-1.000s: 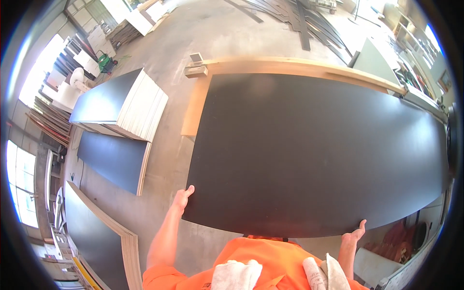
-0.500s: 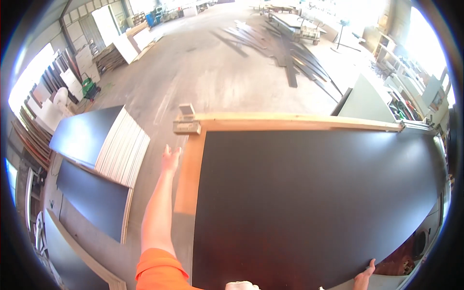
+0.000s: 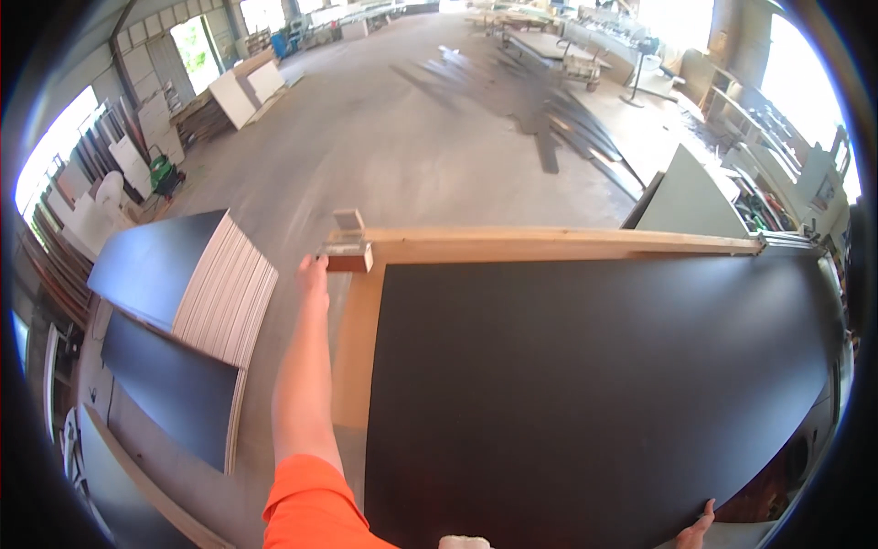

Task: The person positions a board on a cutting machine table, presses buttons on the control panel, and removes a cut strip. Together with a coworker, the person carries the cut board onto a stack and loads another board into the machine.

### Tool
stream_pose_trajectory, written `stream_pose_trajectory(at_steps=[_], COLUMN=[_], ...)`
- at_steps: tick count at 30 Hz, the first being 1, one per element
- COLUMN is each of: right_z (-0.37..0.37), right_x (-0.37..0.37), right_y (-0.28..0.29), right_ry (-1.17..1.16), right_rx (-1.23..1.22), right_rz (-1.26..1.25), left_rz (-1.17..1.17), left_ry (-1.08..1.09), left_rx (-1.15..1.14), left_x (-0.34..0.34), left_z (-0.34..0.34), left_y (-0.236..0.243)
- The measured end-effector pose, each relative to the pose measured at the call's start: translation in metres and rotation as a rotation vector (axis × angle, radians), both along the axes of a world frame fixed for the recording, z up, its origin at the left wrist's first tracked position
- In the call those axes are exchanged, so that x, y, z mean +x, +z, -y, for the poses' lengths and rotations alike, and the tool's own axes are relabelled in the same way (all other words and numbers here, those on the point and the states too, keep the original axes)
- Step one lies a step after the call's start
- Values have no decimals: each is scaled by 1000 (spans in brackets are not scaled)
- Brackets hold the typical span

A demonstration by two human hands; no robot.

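A large black panel [image 3: 585, 393] lies across a pale wooden frame [image 3: 549, 242], reaching to the right edge of the view. My left hand [image 3: 314, 274], arm stretched forward, has its fingers closed at the outer end of a small wooden block fixture [image 3: 352, 259] on the frame's far left corner; the fingertips are small and partly hidden against it. Near the lower right, my right hand [image 3: 697, 526] grips the panel's near edge, its thumb on top and the other fingers mostly out of sight underneath.
Stacked dark-faced panels [image 3: 137, 261] stand at left, with a leaning panel [image 3: 114, 471] below. A green wheeled machine [image 3: 165, 174] is by the left wall. Dark strips [image 3: 549, 146] lie on the concrete floor [image 3: 430, 156] ahead. A light board [image 3: 677, 197] leans behind the frame's right end.
My left hand left the panel's near edge and reached forward to the corner block, where its fingers have closed. My right hand stays on the edge. The view has tipped up.
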State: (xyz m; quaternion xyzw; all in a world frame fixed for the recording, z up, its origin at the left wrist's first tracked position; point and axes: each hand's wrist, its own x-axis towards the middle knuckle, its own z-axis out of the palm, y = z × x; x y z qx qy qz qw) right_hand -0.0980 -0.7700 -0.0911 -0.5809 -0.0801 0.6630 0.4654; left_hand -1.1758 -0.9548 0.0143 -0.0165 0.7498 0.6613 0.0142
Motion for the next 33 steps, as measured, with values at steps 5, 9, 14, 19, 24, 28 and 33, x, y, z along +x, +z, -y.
stream_pose_trajectory(at_steps=[5,9,14,19,24,28,33], right_z=[11,26,39,40,52,68,28], right_x=[-17,-28,-59,-53,-118,-193,-80], right_y=[6,-2,9,7,56,131,42], right_ry=[-106,-22,-96,-68,-111,-119,45], right_rx=[-50,-37,-64,-35,26,-12,124], right_rz=[-47,-14,-74,-43,256,124,1], left_rz=[-90,-152,-186,-223,-190,-203,-182], left_ry=[68,196,94,-75,-470,-440,-277], left_rx=[-28,-167,-306,-352,-696,-722,-818], left_x=[-15,-12,0,44,150,192,219], left_z=[-8,-6,21,54,91,105,106], left_y=[26,10,18,-24,-10,5,5])
